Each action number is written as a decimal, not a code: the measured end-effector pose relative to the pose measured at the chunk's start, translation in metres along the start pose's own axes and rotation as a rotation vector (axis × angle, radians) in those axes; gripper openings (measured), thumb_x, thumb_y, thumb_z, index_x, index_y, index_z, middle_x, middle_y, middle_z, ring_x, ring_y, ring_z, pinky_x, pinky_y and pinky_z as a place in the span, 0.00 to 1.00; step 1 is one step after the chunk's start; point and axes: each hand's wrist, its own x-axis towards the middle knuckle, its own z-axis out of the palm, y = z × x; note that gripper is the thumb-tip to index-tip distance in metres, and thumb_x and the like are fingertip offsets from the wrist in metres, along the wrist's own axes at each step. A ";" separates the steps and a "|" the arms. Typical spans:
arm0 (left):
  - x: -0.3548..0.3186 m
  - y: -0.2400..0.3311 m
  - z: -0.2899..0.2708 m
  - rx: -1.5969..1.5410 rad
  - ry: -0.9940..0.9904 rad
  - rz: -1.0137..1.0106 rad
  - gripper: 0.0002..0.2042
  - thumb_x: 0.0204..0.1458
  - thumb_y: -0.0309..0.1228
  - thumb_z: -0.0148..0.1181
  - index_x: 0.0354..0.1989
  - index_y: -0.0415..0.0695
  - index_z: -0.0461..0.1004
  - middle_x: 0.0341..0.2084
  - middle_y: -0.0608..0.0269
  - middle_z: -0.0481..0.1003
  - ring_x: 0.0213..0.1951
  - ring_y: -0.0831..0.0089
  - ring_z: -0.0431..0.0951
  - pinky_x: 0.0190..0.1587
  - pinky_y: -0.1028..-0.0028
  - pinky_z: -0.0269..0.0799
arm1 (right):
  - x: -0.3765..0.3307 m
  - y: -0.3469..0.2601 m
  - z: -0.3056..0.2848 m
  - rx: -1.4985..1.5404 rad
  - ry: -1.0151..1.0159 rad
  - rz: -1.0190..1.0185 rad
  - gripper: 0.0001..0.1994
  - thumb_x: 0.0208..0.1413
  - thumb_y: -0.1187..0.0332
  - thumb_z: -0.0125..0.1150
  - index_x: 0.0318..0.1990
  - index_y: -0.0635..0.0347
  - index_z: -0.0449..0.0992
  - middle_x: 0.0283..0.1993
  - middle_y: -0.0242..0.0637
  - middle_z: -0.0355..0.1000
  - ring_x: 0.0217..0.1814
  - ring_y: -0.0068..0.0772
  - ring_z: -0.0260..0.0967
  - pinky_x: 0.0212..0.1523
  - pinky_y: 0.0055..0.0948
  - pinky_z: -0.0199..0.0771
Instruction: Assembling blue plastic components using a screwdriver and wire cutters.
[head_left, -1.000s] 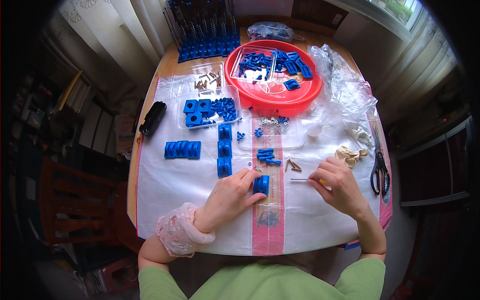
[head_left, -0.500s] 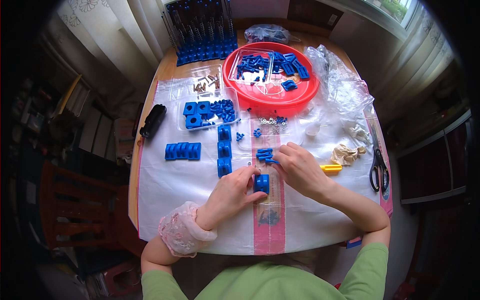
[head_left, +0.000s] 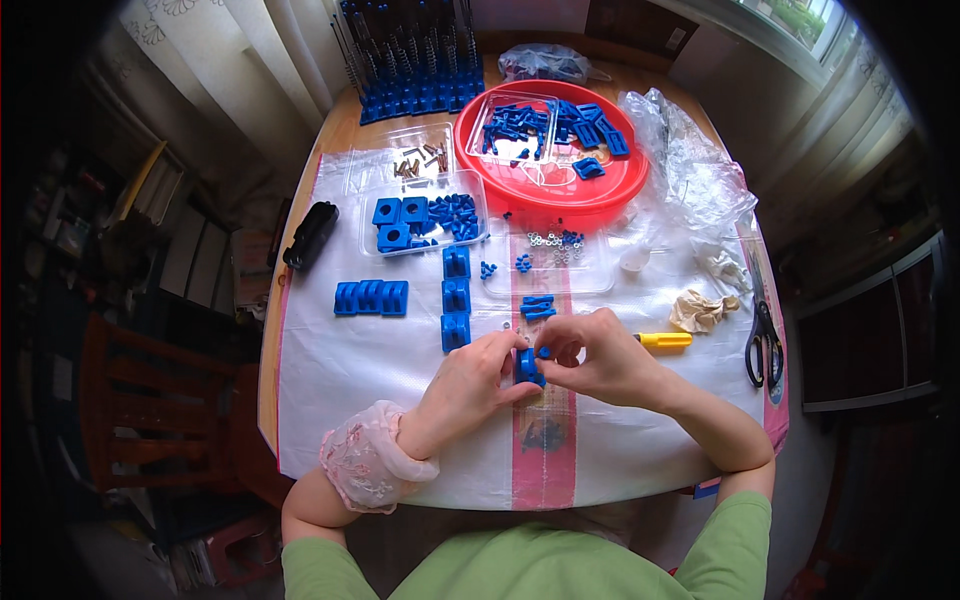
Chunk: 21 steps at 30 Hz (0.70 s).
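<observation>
Near the middle of the table, my left hand grips a small blue plastic block from its left side, fingertips and thumb closed about it. At the block's right side my right hand pinches a small blue peg. The fingers hide most of the peg, and whether it is inside the block I cannot tell. Just beyond the hands lies a small pile of blue pegs. Three similar blue blocks stand in a column to the left, and a row of blue blocks lies farther left.
A clear tray holds blue parts; brass pins lie behind it. White nuts sit at centre. A red basin, plastic bags, a yellow handle, scissors and a black case surround the work.
My right hand has come back from the peg pile to the block's right side with a blue peg. My left hand stays on the block. The whole view has shifted slightly.
</observation>
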 end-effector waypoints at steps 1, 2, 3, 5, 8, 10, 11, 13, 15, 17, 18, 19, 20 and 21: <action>0.001 0.000 0.000 -0.007 -0.009 -0.008 0.24 0.42 0.30 0.78 0.48 0.41 0.74 0.27 0.61 0.73 0.28 0.71 0.74 0.33 0.72 0.74 | 0.000 0.004 0.002 -0.033 0.012 -0.009 0.08 0.52 0.74 0.64 0.39 0.67 0.79 0.26 0.44 0.78 0.28 0.34 0.79 0.32 0.32 0.76; 0.002 0.002 -0.001 -0.007 -0.020 -0.010 0.23 0.43 0.30 0.78 0.47 0.41 0.73 0.28 0.59 0.73 0.29 0.68 0.75 0.34 0.70 0.74 | 0.000 0.010 0.004 -0.066 0.025 -0.018 0.08 0.53 0.74 0.64 0.39 0.67 0.79 0.26 0.44 0.78 0.28 0.36 0.78 0.33 0.33 0.76; 0.003 0.004 -0.002 -0.007 -0.032 -0.012 0.23 0.43 0.30 0.77 0.46 0.41 0.73 0.29 0.58 0.74 0.30 0.64 0.77 0.34 0.68 0.75 | 0.000 0.013 0.005 -0.099 0.037 -0.027 0.08 0.53 0.74 0.64 0.40 0.66 0.79 0.26 0.45 0.78 0.28 0.38 0.78 0.33 0.34 0.77; 0.002 0.005 -0.004 -0.003 -0.039 -0.020 0.22 0.44 0.30 0.76 0.45 0.40 0.72 0.30 0.56 0.75 0.31 0.61 0.78 0.35 0.65 0.75 | 0.001 0.016 0.006 -0.129 0.014 -0.035 0.08 0.53 0.73 0.64 0.39 0.66 0.79 0.26 0.46 0.77 0.29 0.42 0.78 0.34 0.36 0.77; 0.002 0.004 -0.003 0.000 -0.032 -0.019 0.22 0.44 0.30 0.76 0.45 0.39 0.72 0.30 0.55 0.75 0.31 0.60 0.78 0.35 0.65 0.75 | 0.002 0.016 0.009 -0.219 0.009 -0.064 0.07 0.53 0.72 0.64 0.38 0.66 0.78 0.27 0.48 0.76 0.30 0.49 0.77 0.35 0.41 0.76; 0.002 0.002 -0.002 0.003 -0.031 -0.020 0.22 0.43 0.29 0.76 0.44 0.39 0.72 0.30 0.55 0.75 0.31 0.60 0.78 0.35 0.65 0.75 | 0.002 0.019 0.013 -0.276 0.001 -0.092 0.06 0.53 0.72 0.64 0.36 0.66 0.78 0.27 0.50 0.76 0.32 0.52 0.77 0.35 0.44 0.76; 0.002 0.002 -0.002 0.001 -0.030 -0.022 0.21 0.43 0.29 0.76 0.44 0.39 0.72 0.31 0.55 0.75 0.31 0.60 0.78 0.35 0.65 0.76 | 0.002 0.022 0.016 -0.296 -0.010 -0.107 0.06 0.53 0.72 0.64 0.35 0.66 0.77 0.27 0.51 0.76 0.33 0.54 0.77 0.36 0.46 0.76; 0.002 0.003 -0.002 -0.003 -0.027 -0.027 0.21 0.43 0.29 0.76 0.44 0.39 0.72 0.31 0.55 0.75 0.32 0.60 0.79 0.36 0.65 0.76 | 0.001 0.024 0.019 -0.325 -0.021 -0.131 0.06 0.52 0.72 0.64 0.34 0.66 0.76 0.28 0.52 0.76 0.34 0.56 0.77 0.37 0.47 0.75; 0.003 0.005 -0.003 0.002 -0.040 -0.052 0.21 0.43 0.28 0.76 0.44 0.38 0.73 0.31 0.55 0.75 0.32 0.61 0.79 0.36 0.65 0.76 | 0.000 0.023 0.020 -0.343 -0.020 -0.148 0.06 0.52 0.72 0.64 0.33 0.66 0.76 0.29 0.54 0.76 0.35 0.57 0.76 0.38 0.48 0.75; 0.003 0.005 -0.003 0.007 -0.043 -0.057 0.21 0.43 0.28 0.76 0.44 0.39 0.73 0.31 0.55 0.75 0.32 0.61 0.79 0.36 0.65 0.77 | 0.000 0.023 0.020 -0.322 -0.020 -0.140 0.07 0.52 0.72 0.64 0.34 0.66 0.76 0.29 0.53 0.76 0.35 0.57 0.76 0.38 0.48 0.75; 0.002 0.004 -0.002 0.008 -0.039 -0.051 0.21 0.43 0.28 0.76 0.44 0.39 0.73 0.32 0.55 0.75 0.33 0.62 0.80 0.36 0.66 0.77 | 0.000 0.023 0.019 -0.311 -0.019 -0.136 0.07 0.52 0.72 0.64 0.34 0.66 0.76 0.29 0.53 0.76 0.35 0.57 0.77 0.38 0.47 0.75; 0.002 0.003 -0.002 0.008 -0.037 -0.045 0.21 0.43 0.28 0.76 0.45 0.39 0.73 0.32 0.56 0.75 0.33 0.63 0.80 0.36 0.66 0.77 | 0.000 0.024 0.019 -0.302 -0.021 -0.121 0.07 0.52 0.71 0.65 0.36 0.66 0.76 0.29 0.52 0.76 0.35 0.56 0.77 0.38 0.47 0.75; 0.002 0.004 -0.002 0.008 -0.030 -0.034 0.21 0.43 0.29 0.76 0.45 0.40 0.73 0.33 0.57 0.75 0.33 0.63 0.80 0.37 0.66 0.77 | -0.001 0.024 0.018 -0.292 -0.022 -0.106 0.08 0.52 0.71 0.65 0.37 0.66 0.76 0.29 0.51 0.76 0.35 0.55 0.77 0.38 0.47 0.75; 0.002 0.005 -0.002 0.008 -0.023 -0.022 0.22 0.43 0.29 0.76 0.46 0.41 0.74 0.35 0.57 0.75 0.34 0.64 0.80 0.37 0.66 0.77 | -0.001 0.025 0.017 -0.283 -0.022 -0.091 0.09 0.53 0.71 0.65 0.38 0.66 0.76 0.29 0.51 0.76 0.35 0.54 0.77 0.37 0.46 0.75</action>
